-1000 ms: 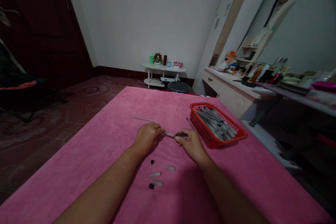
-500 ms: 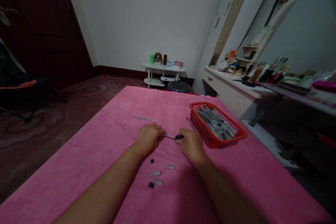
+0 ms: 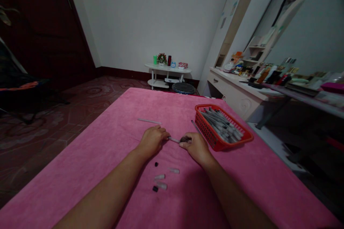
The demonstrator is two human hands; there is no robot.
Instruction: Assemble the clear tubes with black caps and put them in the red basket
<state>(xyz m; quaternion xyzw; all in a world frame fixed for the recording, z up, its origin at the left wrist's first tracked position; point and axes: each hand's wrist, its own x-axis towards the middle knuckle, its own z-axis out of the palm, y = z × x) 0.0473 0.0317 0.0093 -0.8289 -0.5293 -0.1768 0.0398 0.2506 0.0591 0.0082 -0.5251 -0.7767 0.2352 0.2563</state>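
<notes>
Right hand [image 3: 197, 149] shifted grip; two hands [image 3: 151, 141] hold one pen [image 3: 174, 139].

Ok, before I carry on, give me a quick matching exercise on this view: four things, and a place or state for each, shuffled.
1. basket
2. green container
3. small black pieces
4. left hand

A. holding a slim rod
B. on the white side table
C. filled with grey pen-like pieces
D. lying on the pink cloth

Pairs: 1-C, 2-B, 3-D, 4-A
</notes>
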